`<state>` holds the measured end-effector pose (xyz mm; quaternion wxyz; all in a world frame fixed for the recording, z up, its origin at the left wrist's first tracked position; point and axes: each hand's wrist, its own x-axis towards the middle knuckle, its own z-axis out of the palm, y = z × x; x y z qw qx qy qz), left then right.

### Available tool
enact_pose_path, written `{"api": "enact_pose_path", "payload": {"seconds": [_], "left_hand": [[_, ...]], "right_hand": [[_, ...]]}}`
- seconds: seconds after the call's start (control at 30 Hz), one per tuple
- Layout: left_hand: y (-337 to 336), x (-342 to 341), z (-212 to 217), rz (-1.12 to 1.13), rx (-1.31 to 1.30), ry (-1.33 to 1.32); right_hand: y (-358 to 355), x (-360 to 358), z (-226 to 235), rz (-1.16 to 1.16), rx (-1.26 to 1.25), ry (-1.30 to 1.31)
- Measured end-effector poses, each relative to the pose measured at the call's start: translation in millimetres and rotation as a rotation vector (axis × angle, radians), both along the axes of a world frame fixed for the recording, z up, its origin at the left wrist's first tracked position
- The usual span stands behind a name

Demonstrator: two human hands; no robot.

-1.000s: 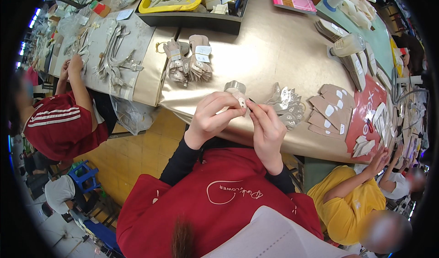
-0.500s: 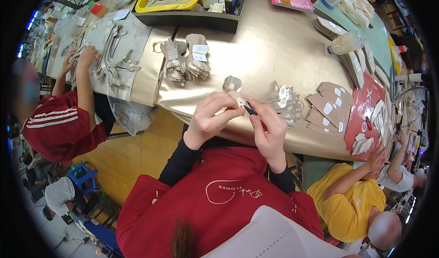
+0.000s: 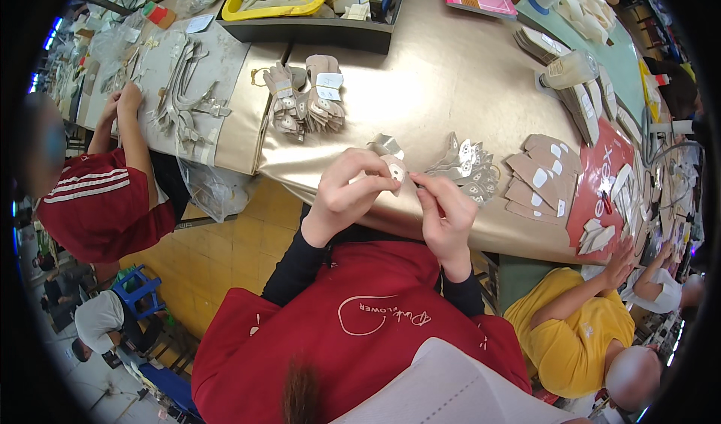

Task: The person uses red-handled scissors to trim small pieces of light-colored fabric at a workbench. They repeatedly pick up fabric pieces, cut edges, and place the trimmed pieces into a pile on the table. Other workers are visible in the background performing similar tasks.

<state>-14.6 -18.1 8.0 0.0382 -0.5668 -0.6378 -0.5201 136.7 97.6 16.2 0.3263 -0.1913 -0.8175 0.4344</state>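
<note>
Beige pc w/ white dotted end (image 3: 396, 172) is up over the gold table (image 3: 451, 93), L hand (image 3: 342, 199) fingers pinched tight on it. R hand (image 3: 448, 214), approx 4 o'clock of it: fingertips closed on a dark bit (image 3: 418, 185), too small to ID. Step in hand looks like fine work at the white end; next move prob. needs steady L grip, careful R tip. Fanned silvery pcs (image 3: 471, 170) at 3 o'clock, banded bundles (image 3: 325, 97) at 10.

white glare washes the golden table cover (image 3: 439, 86).
</note>
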Motion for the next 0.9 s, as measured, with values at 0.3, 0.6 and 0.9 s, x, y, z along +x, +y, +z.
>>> {"api": "enact_pose_path", "payload": {"seconds": [0.3,0.6,0.9], "left_hand": [[1.6,9.0,1.5,-0.038,-0.018,-1.341],[1.6,16.7,-1.0,-0.043,-0.050,-1.533],[3.8,19.2,2.6,-0.063,-0.107,-1.344]], "right_hand": [[-3.6,-1.1,5.5,-0.042,-0.116,0.033],[-9.0,-6.1,-2.0,-0.057,-0.012,-0.072],[-9.8,-3.9,-1.2,-0.092,-0.111,-0.052]]}}
